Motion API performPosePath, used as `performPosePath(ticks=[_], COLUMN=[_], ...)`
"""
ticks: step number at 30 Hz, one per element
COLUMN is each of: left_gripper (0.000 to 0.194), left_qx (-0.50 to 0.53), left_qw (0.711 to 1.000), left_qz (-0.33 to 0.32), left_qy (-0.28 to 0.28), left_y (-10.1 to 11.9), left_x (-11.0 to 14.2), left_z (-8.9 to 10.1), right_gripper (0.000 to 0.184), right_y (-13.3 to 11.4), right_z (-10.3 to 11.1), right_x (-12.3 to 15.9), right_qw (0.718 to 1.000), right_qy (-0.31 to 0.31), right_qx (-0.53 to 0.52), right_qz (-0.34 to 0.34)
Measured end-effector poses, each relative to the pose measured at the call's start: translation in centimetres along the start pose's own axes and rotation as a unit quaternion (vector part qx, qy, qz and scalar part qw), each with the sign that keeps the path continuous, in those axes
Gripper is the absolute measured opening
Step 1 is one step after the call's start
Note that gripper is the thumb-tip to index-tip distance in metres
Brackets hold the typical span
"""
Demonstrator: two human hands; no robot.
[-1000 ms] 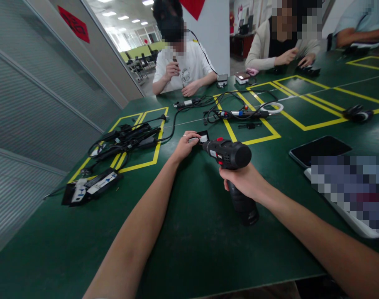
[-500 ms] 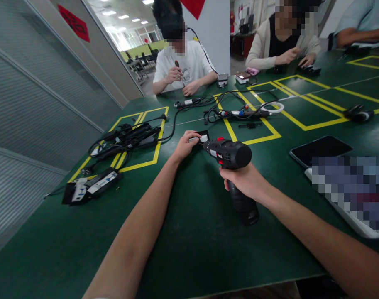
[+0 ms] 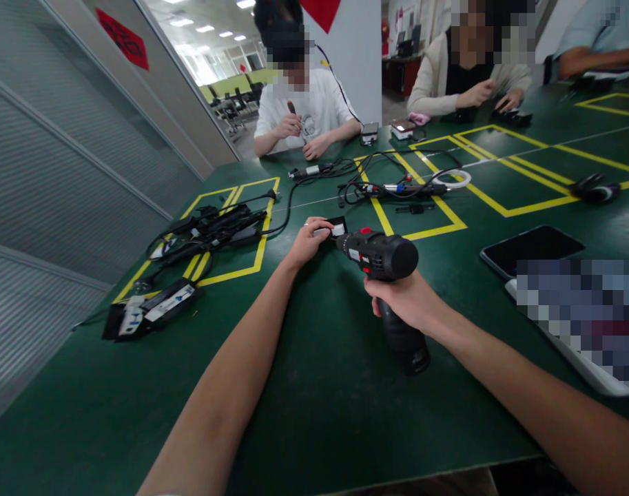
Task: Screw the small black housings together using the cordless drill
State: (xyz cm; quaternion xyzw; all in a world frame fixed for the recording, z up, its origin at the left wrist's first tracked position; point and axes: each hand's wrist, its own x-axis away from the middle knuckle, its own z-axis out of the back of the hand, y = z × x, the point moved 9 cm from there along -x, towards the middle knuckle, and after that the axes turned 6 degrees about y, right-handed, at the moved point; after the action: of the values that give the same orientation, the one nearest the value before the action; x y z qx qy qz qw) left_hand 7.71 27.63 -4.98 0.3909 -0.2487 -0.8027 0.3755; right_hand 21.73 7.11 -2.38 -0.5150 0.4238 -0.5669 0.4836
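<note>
My right hand [image 3: 397,295] is wrapped round the grip of a black cordless drill [image 3: 379,253] with red details. The drill's nose points left and away from me, its tip close to my left hand [image 3: 313,238]. My left hand is closed on a small black part [image 3: 339,222] with a white label, low at the green table. Fingers cover much of this part, and whether the drill tip touches it I cannot tell.
Black cables and adapters [image 3: 215,227] lie at left, with black parts carrying white labels [image 3: 159,306] nearer me. A corded black tool [image 3: 407,188] lies beyond my hands. At right are a phone [image 3: 534,249] and a blurred-out device [image 3: 583,331]. Co-workers sit across the table [image 3: 304,413].
Both my hands and the drill stay in place. The co-worker opposite has shifted slightly; little else differs.
</note>
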Motion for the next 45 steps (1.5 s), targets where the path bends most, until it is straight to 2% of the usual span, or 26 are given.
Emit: performPosePath(ticks=[45], left_gripper=[0.023], left_qx=[-0.001], left_qw=[1.000], left_qz=[-0.009], left_qy=[0.002], left_y=[0.21], left_x=[0.04], left_z=[0.02], right_gripper=[0.008], right_y=[0.27], right_z=[0.07], right_x=[-0.18], right_qw=[1.000], right_qy=[0.002], right_qx=[0.021], right_qz=[0.000])
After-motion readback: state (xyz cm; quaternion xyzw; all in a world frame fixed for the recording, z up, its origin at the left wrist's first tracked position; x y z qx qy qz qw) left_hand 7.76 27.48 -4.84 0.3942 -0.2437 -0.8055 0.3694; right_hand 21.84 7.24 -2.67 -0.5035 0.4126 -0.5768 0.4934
